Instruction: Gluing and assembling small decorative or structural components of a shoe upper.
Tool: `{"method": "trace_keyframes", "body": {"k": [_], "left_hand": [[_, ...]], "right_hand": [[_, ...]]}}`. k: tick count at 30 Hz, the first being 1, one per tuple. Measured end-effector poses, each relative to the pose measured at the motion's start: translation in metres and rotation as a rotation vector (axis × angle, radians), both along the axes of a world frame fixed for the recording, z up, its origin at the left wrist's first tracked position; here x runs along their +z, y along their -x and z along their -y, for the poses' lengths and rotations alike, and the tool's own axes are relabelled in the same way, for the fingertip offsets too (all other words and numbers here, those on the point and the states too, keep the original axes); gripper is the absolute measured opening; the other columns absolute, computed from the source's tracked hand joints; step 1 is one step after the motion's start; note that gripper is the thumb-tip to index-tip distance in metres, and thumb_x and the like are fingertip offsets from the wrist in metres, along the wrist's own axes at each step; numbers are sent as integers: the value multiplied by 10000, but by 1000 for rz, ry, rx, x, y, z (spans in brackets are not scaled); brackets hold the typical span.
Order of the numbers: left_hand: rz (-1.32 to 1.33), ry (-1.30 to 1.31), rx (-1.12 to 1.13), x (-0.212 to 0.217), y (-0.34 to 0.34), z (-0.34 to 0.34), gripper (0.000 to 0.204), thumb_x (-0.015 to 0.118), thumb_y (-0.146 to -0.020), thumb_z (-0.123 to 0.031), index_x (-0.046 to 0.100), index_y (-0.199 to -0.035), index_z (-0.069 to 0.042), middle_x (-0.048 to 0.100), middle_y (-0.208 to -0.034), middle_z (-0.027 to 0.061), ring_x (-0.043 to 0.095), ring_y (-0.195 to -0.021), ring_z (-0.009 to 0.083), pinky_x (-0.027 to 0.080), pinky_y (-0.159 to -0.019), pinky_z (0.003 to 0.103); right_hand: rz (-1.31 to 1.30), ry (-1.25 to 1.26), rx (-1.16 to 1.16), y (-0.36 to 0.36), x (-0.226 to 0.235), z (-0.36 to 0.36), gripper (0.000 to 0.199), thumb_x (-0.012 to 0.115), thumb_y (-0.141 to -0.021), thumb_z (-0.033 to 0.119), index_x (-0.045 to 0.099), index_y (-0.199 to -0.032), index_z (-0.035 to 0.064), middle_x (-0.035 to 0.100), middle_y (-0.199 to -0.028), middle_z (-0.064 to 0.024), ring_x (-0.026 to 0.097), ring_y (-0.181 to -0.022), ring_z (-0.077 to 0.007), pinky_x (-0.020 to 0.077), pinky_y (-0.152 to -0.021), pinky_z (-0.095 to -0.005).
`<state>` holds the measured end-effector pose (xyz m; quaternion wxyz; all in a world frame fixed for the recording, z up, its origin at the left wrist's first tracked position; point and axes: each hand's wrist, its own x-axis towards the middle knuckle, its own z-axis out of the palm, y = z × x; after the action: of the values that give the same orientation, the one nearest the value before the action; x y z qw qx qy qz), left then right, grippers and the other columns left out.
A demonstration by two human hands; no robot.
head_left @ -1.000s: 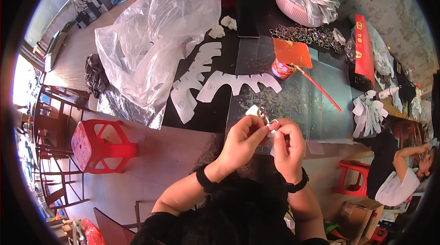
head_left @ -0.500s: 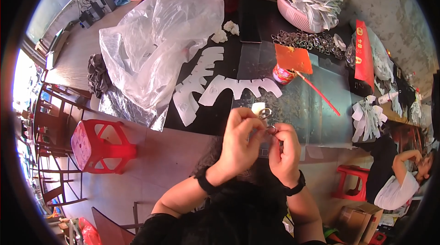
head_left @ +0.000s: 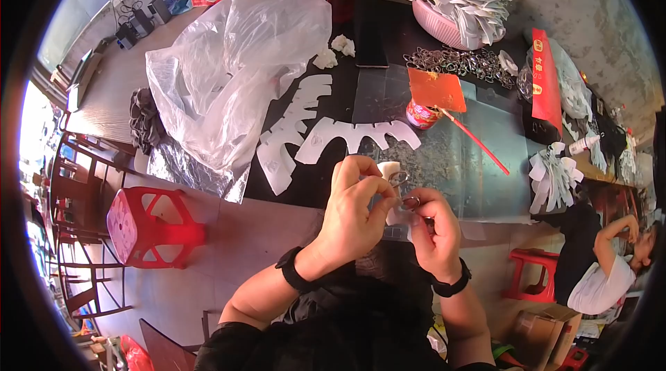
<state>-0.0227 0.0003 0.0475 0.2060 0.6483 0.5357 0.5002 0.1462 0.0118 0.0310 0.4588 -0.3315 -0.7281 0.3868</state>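
Note:
My left hand (head_left: pixel 356 208) is pinched on a white cut piece (head_left: pixel 389 168) whose upper end sticks out beyond the fingers, with a metal ring (head_left: pixel 399 178) at it. Close against it, my right hand (head_left: pixel 437 229) pinches a second metal ring (head_left: pixel 411 202) by a pale tab that shows between the two hands. The fingertips hide how ring and tab join. Beyond the hands lie two white comb-shaped cutouts (head_left: pixel 357 136) with curved notches. Past them, an orange spreader card (head_left: pixel 436 89) and a red-handled brush (head_left: pixel 479 143) rest on a small red tin (head_left: pixel 422 114).
A heap of metal rings (head_left: pixel 458 64) lies behind the tin, near a pink basket (head_left: pixel 444 23) full of white pieces. Crumpled clear plastic (head_left: pixel 232 73) covers the left side. A phone (head_left: pixel 372 48) lies at the back. Red stools (head_left: pixel 156 225) stand left and right; another person (head_left: pixel 603 267) sits at right.
Both hands have drifted slightly apart, the left one a little to the left. More of the pale tab and the right-hand ring now shows between them. The whole view has shifted slightly.

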Motion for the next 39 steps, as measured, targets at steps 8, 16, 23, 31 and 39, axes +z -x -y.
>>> {"method": "trace_keyframes", "body": {"k": [8,16,23,31,39], "left_hand": [[-19,13,7,-3,-3,0,128,710,-678,19,635,-771,-27,497,-949,104,500,-914,265,428,-796,340],[-11,-19,36,-14,-4,-2,149,702,-659,48,624,-763,-25,517,-955,116,518,-918,281,438,-815,357],[-15,-70,50,-18,-7,-1,174,698,-650,59,606,-769,-27,520,-979,118,511,-936,286,435,-826,368],[-295,-217,-165,4,18,-12,660,738,-611,-11,465,-1211,-44,516,-1199,130,425,-1201,377,311,-1003,476],[-268,-165,-562,22,32,-19,603,665,-673,23,470,-1241,-25,603,-823,17,602,-904,207,282,-1029,510]], "right_hand": [[-4,25,33,-3,-1,1,88,538,-847,-74,483,-874,-9,586,-1046,-163,586,-873,-228,468,-765,-279],[7,46,60,-2,-2,0,79,533,-863,-61,482,-873,-2,579,-1057,-143,559,-834,-154,447,-651,-217],[-20,169,101,-7,1,-2,49,528,-887,-30,490,-874,-1,571,-1085,-113,493,-711,-58,421,-611,-192],[-13,304,245,-23,10,-8,28,520,-906,16,511,-889,-5,563,-1077,-102,485,-728,-46,423,-646,-194],[34,548,402,-30,29,-13,21,514,-901,25,517,-894,5,564,-1086,-121,533,-910,-132,432,-806,-265]]}}
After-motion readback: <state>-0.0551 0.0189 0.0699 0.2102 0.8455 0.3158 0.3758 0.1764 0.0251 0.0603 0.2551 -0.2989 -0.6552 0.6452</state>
